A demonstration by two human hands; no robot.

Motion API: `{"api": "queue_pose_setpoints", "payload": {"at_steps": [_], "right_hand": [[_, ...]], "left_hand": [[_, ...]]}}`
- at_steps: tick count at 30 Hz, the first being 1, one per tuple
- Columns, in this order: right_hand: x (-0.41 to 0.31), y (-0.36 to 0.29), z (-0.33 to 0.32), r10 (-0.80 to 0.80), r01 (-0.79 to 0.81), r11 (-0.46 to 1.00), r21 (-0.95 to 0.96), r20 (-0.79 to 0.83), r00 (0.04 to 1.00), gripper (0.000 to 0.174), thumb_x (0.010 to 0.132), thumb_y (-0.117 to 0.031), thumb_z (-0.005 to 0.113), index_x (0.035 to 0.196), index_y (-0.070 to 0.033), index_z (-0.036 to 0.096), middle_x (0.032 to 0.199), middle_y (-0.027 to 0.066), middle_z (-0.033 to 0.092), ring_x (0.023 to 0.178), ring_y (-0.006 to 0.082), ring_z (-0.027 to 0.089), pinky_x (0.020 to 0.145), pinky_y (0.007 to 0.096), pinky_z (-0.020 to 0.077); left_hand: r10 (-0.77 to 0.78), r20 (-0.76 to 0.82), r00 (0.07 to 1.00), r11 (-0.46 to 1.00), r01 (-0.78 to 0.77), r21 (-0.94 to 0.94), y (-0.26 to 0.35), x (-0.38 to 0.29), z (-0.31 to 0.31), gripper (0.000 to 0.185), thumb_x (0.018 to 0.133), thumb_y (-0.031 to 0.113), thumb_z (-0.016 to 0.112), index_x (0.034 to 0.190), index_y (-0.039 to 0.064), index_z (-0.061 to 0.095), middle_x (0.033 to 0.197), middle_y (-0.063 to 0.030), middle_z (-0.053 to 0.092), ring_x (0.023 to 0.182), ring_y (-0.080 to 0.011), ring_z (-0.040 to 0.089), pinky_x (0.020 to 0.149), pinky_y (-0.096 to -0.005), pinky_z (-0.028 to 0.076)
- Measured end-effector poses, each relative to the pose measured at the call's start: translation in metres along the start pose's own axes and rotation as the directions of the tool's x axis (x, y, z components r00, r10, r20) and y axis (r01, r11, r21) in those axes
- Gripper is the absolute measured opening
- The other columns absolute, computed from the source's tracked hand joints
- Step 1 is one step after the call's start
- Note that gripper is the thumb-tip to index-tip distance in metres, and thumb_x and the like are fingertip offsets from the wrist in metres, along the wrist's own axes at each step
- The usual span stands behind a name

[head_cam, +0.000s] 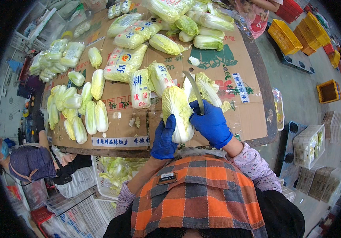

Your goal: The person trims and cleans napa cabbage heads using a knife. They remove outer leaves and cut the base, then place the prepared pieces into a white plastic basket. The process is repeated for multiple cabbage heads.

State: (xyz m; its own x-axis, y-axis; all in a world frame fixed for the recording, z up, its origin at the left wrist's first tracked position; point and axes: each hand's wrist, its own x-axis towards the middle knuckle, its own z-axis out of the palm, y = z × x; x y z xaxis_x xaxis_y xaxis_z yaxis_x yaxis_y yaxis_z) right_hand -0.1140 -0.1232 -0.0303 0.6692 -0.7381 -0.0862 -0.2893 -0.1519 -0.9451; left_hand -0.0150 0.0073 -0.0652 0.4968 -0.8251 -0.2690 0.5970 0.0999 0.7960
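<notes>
A napa cabbage (176, 110) is held upright before me, its white stem end towards my apron. My left hand (164, 137), in a blue glove, grips its lower left side. In my blue-gloved right hand (211, 123) is a curved knife (196, 89), its blade pointing away from me; the fingers of this hand also touch the cabbage's right side. Behind the blade lies another napa cabbage (207, 87) with loose leaves. Just beyond the held cabbage rest a wrapped cabbage (160, 78) and a second, smaller wrapped cabbage (140, 89), both in printed plastic.
Several trimmed small cabbages (90, 117) lie left on the cardboard-covered table (247, 119). Bagged cabbages (125, 62) and loose cabbages (207, 42) are piled at the back. A crate of leaves (99, 178) stands below the front edge. Other people are at left (33, 160) and far right (259, 15).
</notes>
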Motion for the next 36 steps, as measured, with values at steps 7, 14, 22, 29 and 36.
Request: {"api": "queue_pose_setpoints", "payload": {"at_steps": [7, 14, 22, 29, 36], "right_hand": [[0.011, 0.018, -0.013, 0.199, -0.199, 0.98, 0.009, -0.026, 0.98, 0.028, 0.079, -0.01, 0.066, 0.104, 0.0, 0.064, 0.079, 0.0089, 0.066, 0.068, 0.0145, 0.061, 0.061, 0.0282, 0.0489], [-0.004, -0.011, -0.024, -0.006, -0.074, 0.929, 0.362, 0.215, 0.977, 0.045, 0.079, -0.029, 0.074, 0.116, -0.006, 0.062, 0.101, 0.0052, 0.066, 0.079, 0.0119, 0.058, 0.066, 0.0286, 0.0488], [-0.006, -0.016, -0.024, 0.079, -0.335, 0.776, 0.534, 0.446, 0.892, 0.063, 0.076, -0.019, 0.076, 0.129, 0.0, 0.05, 0.111, 0.0074, 0.061, 0.092, 0.0129, 0.057, 0.077, 0.0252, 0.0477], [-0.009, -0.018, -0.016, 0.054, -0.252, 0.731, 0.634, 0.314, 0.948, 0.058, 0.074, -0.011, 0.076, 0.126, 0.0, 0.051, 0.113, 0.0068, 0.06, 0.102, 0.0152, 0.057, 0.087, 0.0285, 0.0465], [0.01, 0.003, -0.011, 0.326, -0.348, 0.633, 0.692, 0.169, 0.93, 0.032, 0.088, -0.037, 0.063, 0.101, -0.009, 0.06, 0.073, -0.0013, 0.056, 0.053, 0.0062, 0.045, 0.047, 0.0202, 0.0349]], "left_hand": [[0.108, -0.03, 0.994, 0.952, -0.112, -0.285, 0.024, 0.003, 0.001, 0.06, 0.097, 0.047, 0.041, 0.137, 0.002, 0.038, 0.126, -0.0182, 0.053, 0.113, -0.0331, 0.055, 0.098, -0.0454, 0.043], [0.096, 0.078, 0.992, 0.925, -0.06, -0.375, 0.027, 0.012, 0.0, 0.06, 0.097, 0.042, 0.046, 0.142, 0.005, 0.031, 0.137, -0.0129, 0.046, 0.123, -0.0258, 0.048, 0.106, -0.0395, 0.037], [0.271, 0.075, 0.96, 0.948, -0.253, -0.195, 0.051, 0.024, 0.008, 0.041, 0.096, 0.021, 0.055, 0.13, -0.001, 0.05, 0.122, -0.0077, 0.058, 0.109, -0.0153, 0.056, 0.095, -0.0301, 0.044], [0.506, -0.079, 0.859, 0.857, -0.489, 0.164, 0.076, 0.03, 0.027, 0.032, 0.089, 0.003, 0.058, 0.12, -0.003, 0.059, 0.119, -0.0095, 0.061, 0.104, -0.0136, 0.058, 0.091, -0.0271, 0.046], [0.448, -0.089, 0.89, 0.856, -0.397, 0.332, 0.069, 0.006, 0.021, 0.014, 0.095, 0.011, 0.053, 0.104, 0.001, 0.056, 0.096, -0.0083, 0.063, 0.091, -0.0175, 0.061, 0.079, -0.0326, 0.051]]}}
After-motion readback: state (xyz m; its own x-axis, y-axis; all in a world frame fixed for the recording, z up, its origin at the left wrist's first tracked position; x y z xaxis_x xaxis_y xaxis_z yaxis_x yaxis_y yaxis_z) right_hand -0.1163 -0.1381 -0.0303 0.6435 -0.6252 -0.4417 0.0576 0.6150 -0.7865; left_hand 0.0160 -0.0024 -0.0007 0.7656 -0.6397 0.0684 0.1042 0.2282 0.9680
